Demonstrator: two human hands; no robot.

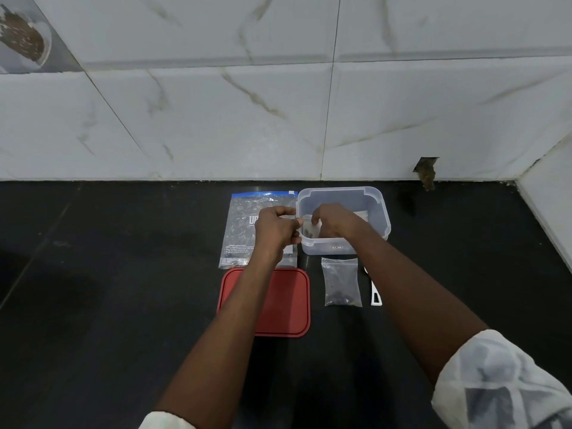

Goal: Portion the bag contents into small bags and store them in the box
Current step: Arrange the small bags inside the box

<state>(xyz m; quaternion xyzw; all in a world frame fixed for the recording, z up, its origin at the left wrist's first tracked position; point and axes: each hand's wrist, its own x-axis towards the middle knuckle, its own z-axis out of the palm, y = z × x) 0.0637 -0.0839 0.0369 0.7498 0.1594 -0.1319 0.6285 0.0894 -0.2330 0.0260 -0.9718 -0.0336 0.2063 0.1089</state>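
Over the left wall of the clear plastic box [342,191], the left hand [278,226] and right hand [333,222] both pinch a small clear bag [308,228]. It hangs inside the box with dark bits gathered low. Left of the box lies the big zip bag [243,221], crinkled and blue-striped on top. In front of the box lies a second filled bag [342,281], and front-left a red lid [288,301].

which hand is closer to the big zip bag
Left. The left hand lies over the big zip bag, at its right edge; the right hand is off to its right, inside the clear box. Both pinch a small bag.
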